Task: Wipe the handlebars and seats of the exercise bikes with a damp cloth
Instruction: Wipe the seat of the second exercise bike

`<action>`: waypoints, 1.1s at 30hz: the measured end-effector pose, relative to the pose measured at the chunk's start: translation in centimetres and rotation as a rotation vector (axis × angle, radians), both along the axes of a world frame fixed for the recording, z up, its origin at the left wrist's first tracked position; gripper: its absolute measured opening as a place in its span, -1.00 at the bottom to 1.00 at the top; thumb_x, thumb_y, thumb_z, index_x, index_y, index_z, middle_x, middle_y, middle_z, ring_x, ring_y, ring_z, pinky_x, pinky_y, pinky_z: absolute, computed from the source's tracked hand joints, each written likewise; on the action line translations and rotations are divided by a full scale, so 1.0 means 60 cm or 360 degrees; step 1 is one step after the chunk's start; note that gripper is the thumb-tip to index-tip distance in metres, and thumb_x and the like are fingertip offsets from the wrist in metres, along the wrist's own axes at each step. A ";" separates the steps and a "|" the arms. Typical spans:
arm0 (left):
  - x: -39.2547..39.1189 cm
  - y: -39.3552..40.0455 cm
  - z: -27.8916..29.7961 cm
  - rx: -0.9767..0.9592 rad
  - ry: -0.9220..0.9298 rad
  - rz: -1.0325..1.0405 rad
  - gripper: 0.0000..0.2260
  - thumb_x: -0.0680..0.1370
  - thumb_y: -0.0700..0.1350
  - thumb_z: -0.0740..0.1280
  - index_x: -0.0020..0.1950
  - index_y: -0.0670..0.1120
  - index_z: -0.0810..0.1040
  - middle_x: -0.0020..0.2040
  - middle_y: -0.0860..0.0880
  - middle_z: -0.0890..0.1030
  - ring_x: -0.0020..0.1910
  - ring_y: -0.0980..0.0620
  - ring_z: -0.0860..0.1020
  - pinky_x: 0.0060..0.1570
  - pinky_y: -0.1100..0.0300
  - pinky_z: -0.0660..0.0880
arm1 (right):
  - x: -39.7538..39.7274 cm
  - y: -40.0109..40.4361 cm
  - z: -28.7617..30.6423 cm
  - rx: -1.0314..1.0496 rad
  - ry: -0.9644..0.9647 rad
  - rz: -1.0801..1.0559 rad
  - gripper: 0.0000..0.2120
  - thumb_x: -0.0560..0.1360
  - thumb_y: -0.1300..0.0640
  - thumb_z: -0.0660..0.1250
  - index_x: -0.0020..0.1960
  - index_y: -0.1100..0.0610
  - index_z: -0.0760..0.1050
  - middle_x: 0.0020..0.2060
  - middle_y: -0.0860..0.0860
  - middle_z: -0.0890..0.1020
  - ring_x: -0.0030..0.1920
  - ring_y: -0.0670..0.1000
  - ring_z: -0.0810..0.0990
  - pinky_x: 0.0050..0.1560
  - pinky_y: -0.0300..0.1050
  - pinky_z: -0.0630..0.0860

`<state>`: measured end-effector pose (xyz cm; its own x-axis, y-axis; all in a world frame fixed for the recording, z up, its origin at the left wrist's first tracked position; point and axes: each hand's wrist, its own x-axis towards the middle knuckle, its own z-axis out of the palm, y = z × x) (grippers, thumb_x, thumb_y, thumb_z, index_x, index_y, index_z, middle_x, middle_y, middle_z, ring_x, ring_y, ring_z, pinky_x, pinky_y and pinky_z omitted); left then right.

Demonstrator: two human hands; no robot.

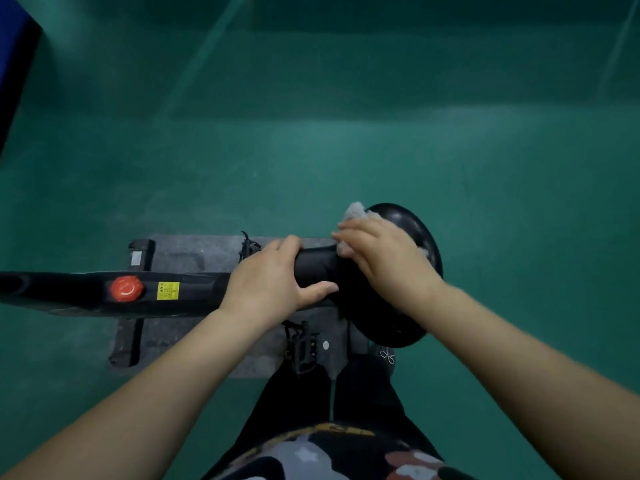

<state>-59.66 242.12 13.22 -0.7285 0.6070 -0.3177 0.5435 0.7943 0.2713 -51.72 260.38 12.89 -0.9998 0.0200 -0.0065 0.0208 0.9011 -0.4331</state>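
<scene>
Seat (pixel 405 223): black, broad end at three o'clock of the frame, narrow nose pointing to nine; lower centre of view, directly before my legs. Object of the present wipe.

Cloth (pixel 353 213): pale grey, bunched, lying on the seat where nose meets broad part; an edge shows at twelve o'clock of my knuckles. Dampness cannot be judged.

My right hand (pixel 384 254): palm down on the cloth, fingers together and bent over it, pressing it to the seat so the rub has weight.

My left hand (pixel 273 278): wrapped round the seat nose, fingers over the top, thumb along the near side. Held so, I judge, to keep the seat steady against the rubbing.

Frame bar (pixel 86 289): black, running to nine o'clock from the left hand; carries a red knob (pixel 126 288) and a yellow label (pixel 168 291).

Pedals (pixel 301 344): one near, at six o'clock of the left hand; another beyond, at twelve.

Grey mat (pixel 194 254): under the bike, on green floor (pixel 346 133).

Handlebars: not in view.
</scene>
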 end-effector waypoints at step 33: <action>-0.013 -0.011 -0.005 0.0324 -0.0359 0.0015 -0.43 0.23 0.24 0.54 0.05 0.03 0.36 -0.03 0.00 0.51 -0.05 -0.02 0.49 -0.08 0.10 0.44 | 0.039 0.074 -0.002 -0.0713 0.0141 -0.1167 -0.79 0.59 0.08 0.23 0.12 0.06 0.61 0.14 -0.04 0.61 0.20 -0.08 0.49 0.13 -0.44 0.30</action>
<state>-60.44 241.43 12.93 -0.6592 0.6683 -0.3447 0.4444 0.7160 0.5384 -49.38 264.79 12.76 -0.7324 0.6748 -0.0904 0.4796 0.4172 -0.7720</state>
